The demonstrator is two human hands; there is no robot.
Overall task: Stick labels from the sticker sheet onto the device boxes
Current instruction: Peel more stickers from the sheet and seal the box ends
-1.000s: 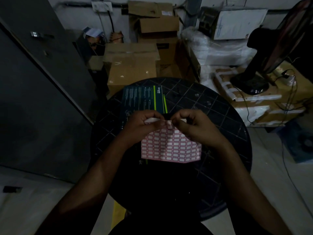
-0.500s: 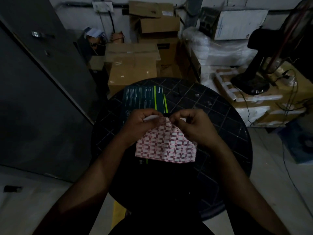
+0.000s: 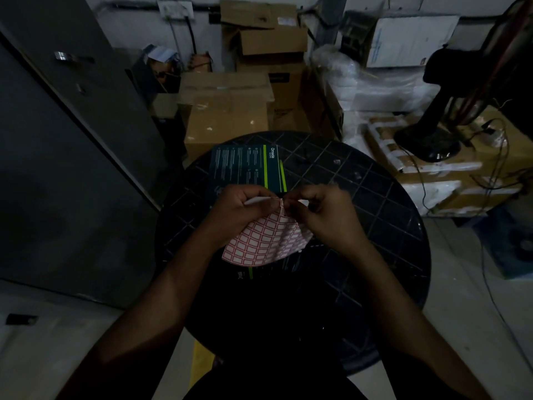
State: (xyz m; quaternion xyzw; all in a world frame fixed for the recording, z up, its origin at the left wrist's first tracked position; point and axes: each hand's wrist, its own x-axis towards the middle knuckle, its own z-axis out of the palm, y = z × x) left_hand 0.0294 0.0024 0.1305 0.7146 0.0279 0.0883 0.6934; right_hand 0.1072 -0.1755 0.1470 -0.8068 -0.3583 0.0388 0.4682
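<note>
Sticker sheet [image 3: 265, 241]: pinched at its top edge by your left hand [image 3: 240, 210] and right hand [image 3: 326, 215]; peel one label slowly, then press it flat on the device box [image 3: 245, 166].

A thin, flexible paper sticker sheet [image 3: 264, 241] with a matt white face and red printed grid curves softly. Beneath it lies a device box [image 3: 245, 168] of smooth printed card, dark with a slight sheen and green stripes. The round bench [image 3: 375, 197] looks like black moulded plastic, ridged in a lattice pattern, faintly glossy. Behind stand rough, matt brown cardboard cartons [image 3: 227, 111] sealed with shiny tape.
</note>
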